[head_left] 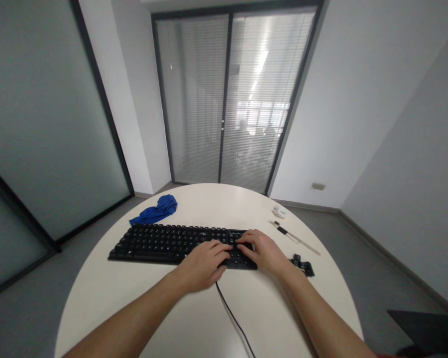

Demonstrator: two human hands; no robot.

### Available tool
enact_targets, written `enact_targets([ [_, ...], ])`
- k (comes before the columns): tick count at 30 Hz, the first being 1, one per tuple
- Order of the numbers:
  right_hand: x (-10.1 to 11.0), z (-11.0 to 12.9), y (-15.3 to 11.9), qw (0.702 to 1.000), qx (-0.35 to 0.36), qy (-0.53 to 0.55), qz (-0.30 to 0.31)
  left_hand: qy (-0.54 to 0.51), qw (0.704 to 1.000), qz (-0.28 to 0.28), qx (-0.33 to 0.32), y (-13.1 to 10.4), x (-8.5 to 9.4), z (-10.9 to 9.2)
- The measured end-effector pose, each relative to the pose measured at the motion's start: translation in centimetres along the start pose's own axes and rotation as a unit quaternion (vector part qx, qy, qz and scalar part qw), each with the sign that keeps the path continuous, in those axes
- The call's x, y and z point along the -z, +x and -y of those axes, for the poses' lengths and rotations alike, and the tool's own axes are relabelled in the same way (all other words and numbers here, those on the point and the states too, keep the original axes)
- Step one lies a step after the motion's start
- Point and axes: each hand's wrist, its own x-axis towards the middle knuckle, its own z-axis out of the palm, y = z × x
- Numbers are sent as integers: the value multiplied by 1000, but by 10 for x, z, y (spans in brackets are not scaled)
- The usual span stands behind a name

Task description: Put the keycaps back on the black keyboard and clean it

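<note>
A black keyboard [157, 243] lies across the round table. My left hand [207, 261] rests over its right part, palm down, fingers stretched toward the number pad and slightly apart. From the right, my right hand [263, 251] reaches over the number pad. Its thumb and forefinger tips come close together beside the left fingertips; whatever is between them is too small to make out. Part of the number pad is hidden under both hands. Beside my right wrist sits a small heap of loose black keycaps [302, 266].
On the white table [194, 318], a crumpled blue cloth [159, 209] lies behind the keyboard at left. A thin stick-like tool [302, 241], a small black-and-white brush-like item [282, 230] and a small white item [279, 212] lie at right. A black cable [229, 311] runs toward me.
</note>
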Motion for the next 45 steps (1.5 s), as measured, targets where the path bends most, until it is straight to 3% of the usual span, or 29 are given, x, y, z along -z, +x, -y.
enact_targets([
  [16,-1,2,1,1000,-23,10,10,-9,1000,5,-14,0,2,-3],
  [21,12,-5,-2,999,-24,46,4,-8,999,29,-24,3,-1,-8],
  [27,46,-31,-15,984,-155,-53,-63,-7,999,32,-17,7,-1,-11],
  [33,64,-74,-39,922,-354,-158,7,-14,999,37,-15,8,0,-12],
  [38,69,-84,-50,894,-413,-167,41,-44,999,13,4,10,-3,-14],
  [45,76,-72,-50,875,-444,-181,60,-81,997,-11,12,15,-2,-15],
])
